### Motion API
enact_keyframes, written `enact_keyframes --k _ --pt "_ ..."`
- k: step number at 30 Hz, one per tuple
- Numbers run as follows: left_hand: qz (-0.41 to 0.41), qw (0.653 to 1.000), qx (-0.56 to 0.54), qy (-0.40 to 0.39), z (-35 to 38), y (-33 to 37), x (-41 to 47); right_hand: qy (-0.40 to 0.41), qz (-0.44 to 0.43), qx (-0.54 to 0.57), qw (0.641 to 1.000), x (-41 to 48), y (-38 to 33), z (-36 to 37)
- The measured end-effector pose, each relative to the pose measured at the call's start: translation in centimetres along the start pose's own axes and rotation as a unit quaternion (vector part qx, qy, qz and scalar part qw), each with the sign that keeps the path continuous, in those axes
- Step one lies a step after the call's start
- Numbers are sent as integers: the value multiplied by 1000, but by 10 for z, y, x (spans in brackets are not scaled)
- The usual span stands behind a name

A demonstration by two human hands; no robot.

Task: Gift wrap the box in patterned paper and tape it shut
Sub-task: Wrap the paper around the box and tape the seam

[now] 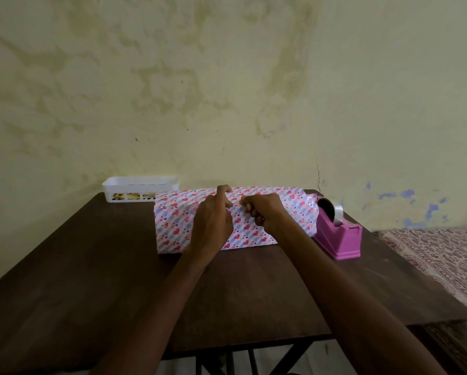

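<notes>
A long box wrapped in white paper with pink hearts and blue stripes (173, 223) lies across the far middle of the dark wooden table (91, 280). Both hands meet on its top front edge. My left hand (213, 223) rests on the paper, its fingers curled over the top and the forefinger raised. My right hand (259, 209) has curled fingers and pinches at the paper edge just right of the left fingertips. The paper at the box's right end stands loose and crumpled. A pink tape dispenser (338, 234) sits right beside that end.
A white slotted plastic basket (140, 185) stands at the table's back left against the stained wall. A patterned bed cover (443, 255) lies to the right of the table. The table's near half is bare wood.
</notes>
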State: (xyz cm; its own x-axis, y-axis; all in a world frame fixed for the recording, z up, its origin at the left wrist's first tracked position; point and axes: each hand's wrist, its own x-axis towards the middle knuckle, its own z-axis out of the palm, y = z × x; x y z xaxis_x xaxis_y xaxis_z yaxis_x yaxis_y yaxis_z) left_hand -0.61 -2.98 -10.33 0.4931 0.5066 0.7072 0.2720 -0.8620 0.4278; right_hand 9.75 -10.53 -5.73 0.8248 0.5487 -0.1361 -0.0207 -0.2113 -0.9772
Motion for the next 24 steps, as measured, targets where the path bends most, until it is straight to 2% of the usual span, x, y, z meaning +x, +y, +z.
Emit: enact_keyframes --k 7,11,17,20,24 --pt "4 1000 20 3 2 -1 3 -43 10 50 998 -5 2 -8" --pt "46 998 47 1 6 -4 5 -64 27 95 993 -3 -1 -13" --pt "50 995 84 0 9 -4 6 -79 16 74 994 -1 -4 -16" --pt "43 995 89 -10 10 -5 7 -82 -27 67 994 -5 -2 -16" --pt "23 997 71 -7 10 -5 11 -35 -164 -44 985 -5 5 -17"
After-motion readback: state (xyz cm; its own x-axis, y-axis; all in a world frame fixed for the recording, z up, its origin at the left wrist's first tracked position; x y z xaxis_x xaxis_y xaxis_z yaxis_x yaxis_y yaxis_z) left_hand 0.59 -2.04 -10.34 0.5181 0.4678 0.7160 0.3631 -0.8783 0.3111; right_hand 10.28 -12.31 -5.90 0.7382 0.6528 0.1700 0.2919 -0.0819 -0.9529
